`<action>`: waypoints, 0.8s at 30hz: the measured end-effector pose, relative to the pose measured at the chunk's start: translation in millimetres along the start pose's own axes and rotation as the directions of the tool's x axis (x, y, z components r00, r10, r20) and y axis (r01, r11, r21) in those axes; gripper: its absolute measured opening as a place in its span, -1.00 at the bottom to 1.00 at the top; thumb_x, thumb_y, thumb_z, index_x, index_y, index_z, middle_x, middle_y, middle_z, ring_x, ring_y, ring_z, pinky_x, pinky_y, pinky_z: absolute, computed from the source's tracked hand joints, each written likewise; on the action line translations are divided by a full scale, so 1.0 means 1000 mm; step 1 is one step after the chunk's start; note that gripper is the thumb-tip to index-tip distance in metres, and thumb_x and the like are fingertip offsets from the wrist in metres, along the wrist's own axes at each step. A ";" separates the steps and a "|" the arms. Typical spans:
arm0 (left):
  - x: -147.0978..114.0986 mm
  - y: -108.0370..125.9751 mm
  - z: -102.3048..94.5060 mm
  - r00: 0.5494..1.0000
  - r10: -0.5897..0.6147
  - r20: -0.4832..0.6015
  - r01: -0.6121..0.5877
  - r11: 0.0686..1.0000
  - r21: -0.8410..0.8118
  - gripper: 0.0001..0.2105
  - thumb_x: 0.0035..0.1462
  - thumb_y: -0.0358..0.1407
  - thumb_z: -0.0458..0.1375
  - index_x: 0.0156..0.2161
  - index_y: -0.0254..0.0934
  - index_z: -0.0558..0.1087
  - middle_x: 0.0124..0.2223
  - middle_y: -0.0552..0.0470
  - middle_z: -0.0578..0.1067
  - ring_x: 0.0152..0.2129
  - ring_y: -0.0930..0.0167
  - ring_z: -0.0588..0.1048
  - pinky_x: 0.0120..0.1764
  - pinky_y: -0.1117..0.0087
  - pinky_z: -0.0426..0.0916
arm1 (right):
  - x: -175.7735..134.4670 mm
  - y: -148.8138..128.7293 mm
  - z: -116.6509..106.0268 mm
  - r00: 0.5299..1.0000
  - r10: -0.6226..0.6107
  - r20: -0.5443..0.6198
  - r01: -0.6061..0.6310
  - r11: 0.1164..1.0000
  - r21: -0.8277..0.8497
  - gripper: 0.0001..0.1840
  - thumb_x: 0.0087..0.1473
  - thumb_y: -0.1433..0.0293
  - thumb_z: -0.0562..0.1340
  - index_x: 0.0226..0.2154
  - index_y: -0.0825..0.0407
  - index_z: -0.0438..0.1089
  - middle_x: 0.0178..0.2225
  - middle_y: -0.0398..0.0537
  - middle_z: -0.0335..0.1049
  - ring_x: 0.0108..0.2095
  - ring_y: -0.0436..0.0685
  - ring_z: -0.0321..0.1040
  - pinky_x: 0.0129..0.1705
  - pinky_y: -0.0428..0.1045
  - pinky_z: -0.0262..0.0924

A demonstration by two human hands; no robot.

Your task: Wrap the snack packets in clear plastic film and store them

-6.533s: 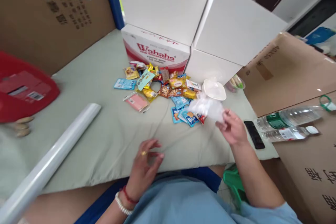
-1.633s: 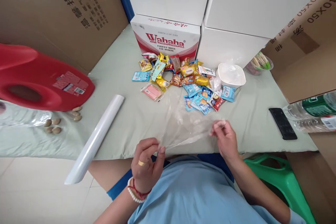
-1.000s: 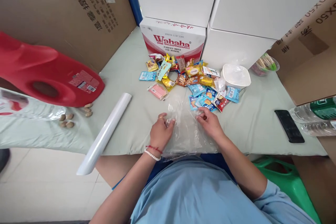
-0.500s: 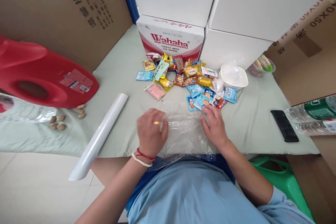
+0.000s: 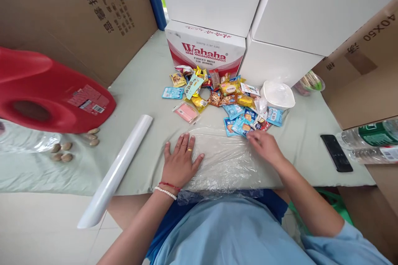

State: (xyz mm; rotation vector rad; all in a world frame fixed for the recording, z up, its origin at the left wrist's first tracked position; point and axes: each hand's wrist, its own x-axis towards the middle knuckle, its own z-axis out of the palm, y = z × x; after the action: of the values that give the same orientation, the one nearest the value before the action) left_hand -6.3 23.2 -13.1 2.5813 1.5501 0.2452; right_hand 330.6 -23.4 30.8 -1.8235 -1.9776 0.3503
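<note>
A sheet of clear plastic film (image 5: 224, 159) lies wrinkled on the cloth in front of me, its near edge hanging over the table edge by my lap. My left hand (image 5: 180, 155) rests flat on the film's left side, fingers spread. At the far right corner of the film, my right hand (image 5: 265, 147) has its fingers bent together in a pinch on the film; the fingertips are partly hidden. Just beyond that hand are blue snack packets (image 5: 242, 125). A pink packaged snack (image 5: 185, 112) lies beyond my left hand.
A white roll (image 5: 116, 169) lies left, overhanging the edge. Wrapped snacks (image 5: 230, 88) are heaped before a Wahaha carton (image 5: 205, 49). Around stand a white bowl (image 5: 278, 95), a phone (image 5: 336, 153), plastic bottles (image 5: 377, 134), a red jug (image 5: 59, 95) and several walnut-like nuts (image 5: 66, 157).
My left hand has opened from a curled grip and now lies flat. My right hand has shifted slightly right and its fingers have curled. The film lies flatter and wider.
</note>
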 end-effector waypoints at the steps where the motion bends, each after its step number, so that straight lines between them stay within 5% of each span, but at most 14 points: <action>1: 0.001 0.001 0.000 1.000 -0.002 0.003 0.002 1.000 0.007 -0.33 0.42 0.03 -0.10 0.46 -0.35 0.15 0.51 -0.27 0.11 0.44 0.03 0.15 0.38 -0.35 -0.11 | 0.023 -0.004 -0.006 0.999 -0.002 -0.036 0.000 0.999 -0.050 -0.65 0.40 0.28 0.08 -0.11 -0.03 0.59 -0.12 0.08 0.60 -0.08 0.27 0.50 0.03 0.16 0.38; 3: 0.002 0.001 -0.001 1.000 -0.004 0.008 0.004 1.000 0.016 -0.34 0.41 0.02 -0.09 0.46 -0.32 0.15 0.51 -0.26 0.11 0.43 0.02 0.16 0.38 -0.35 -0.08 | 0.072 -0.014 -0.011 0.994 -0.051 -0.100 0.034 0.987 -0.159 -0.65 0.34 0.36 0.11 0.04 0.02 0.54 0.06 0.13 0.54 0.08 0.31 0.42 0.14 0.17 0.31; 6: 0.003 0.002 -0.001 1.000 -0.008 0.012 0.008 1.000 0.021 -0.35 0.42 0.02 -0.09 0.46 -0.28 0.16 0.50 -0.25 0.13 0.43 0.03 0.17 0.37 -0.34 -0.05 | 0.138 -0.025 -0.009 1.000 -0.009 -0.019 0.003 0.947 -0.322 -0.50 0.29 0.49 0.08 0.21 0.02 0.43 0.29 0.14 0.35 0.22 0.33 0.30 0.14 0.14 0.27; 10: 0.001 0.005 -0.003 0.999 -0.029 0.013 0.029 1.000 0.009 -0.34 0.42 0.03 -0.08 0.46 -0.28 0.16 0.50 -0.24 0.13 0.43 0.04 0.17 0.38 -0.32 -0.06 | 0.175 -0.030 -0.011 0.993 0.091 0.080 -0.053 0.921 -0.387 -0.58 0.33 0.44 0.05 0.09 0.06 0.51 0.11 0.21 0.49 0.09 0.34 0.39 0.02 0.10 0.26; 14: 0.000 0.006 -0.003 1.000 -0.031 0.001 0.031 0.999 -0.026 -0.33 0.43 0.05 -0.11 0.46 -0.31 0.14 0.51 -0.24 0.11 0.45 0.08 0.13 0.40 -0.32 -0.11 | 0.147 -0.041 -0.019 0.992 0.066 -0.112 -0.067 0.998 -0.012 -0.67 0.30 0.33 0.12 -0.03 0.07 0.51 -0.09 0.10 0.56 -0.08 0.25 0.44 -0.03 0.07 0.28; 18: -0.001 0.004 -0.001 1.000 -0.029 -0.004 0.029 0.999 -0.044 -0.35 0.45 0.02 -0.13 0.47 -0.31 0.14 0.51 -0.23 0.09 0.46 0.10 0.11 0.41 -0.32 -0.16 | 0.086 -0.058 -0.006 0.962 0.045 0.269 -0.182 0.841 0.510 -0.69 0.22 0.15 0.22 -0.20 0.04 0.48 -0.32 -0.10 0.53 -0.30 0.12 0.43 -0.20 -0.01 0.30; 21: -0.001 0.004 0.000 1.000 -0.027 -0.004 0.027 0.999 -0.041 -0.37 0.46 0.00 -0.16 0.46 -0.32 0.14 0.51 -0.22 0.09 0.46 0.12 0.10 0.41 -0.31 -0.17 | 0.050 -0.065 0.013 0.863 0.020 0.505 -0.301 0.822 0.483 -0.72 0.23 0.19 0.22 -0.23 0.06 0.49 -0.30 -0.07 0.54 -0.30 0.11 0.44 -0.22 -0.01 0.31; 24: -0.001 0.004 0.001 1.000 -0.026 -0.012 0.025 0.999 -0.047 -0.38 0.47 -0.02 -0.16 0.47 -0.30 0.13 0.51 -0.22 0.10 0.46 0.12 0.11 0.41 -0.31 -0.18 | 0.030 -0.069 0.021 0.892 0.126 0.433 -0.222 0.958 0.179 -0.75 0.25 0.30 0.23 -0.11 0.07 0.52 -0.12 0.07 0.54 -0.17 0.19 0.48 -0.12 0.05 0.33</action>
State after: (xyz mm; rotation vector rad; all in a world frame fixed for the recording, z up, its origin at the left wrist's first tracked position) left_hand -3.3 20.4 -13.4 2.5280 1.5612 0.2927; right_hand 258.2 1.3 48.3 -1.8981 -1.9342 1.0590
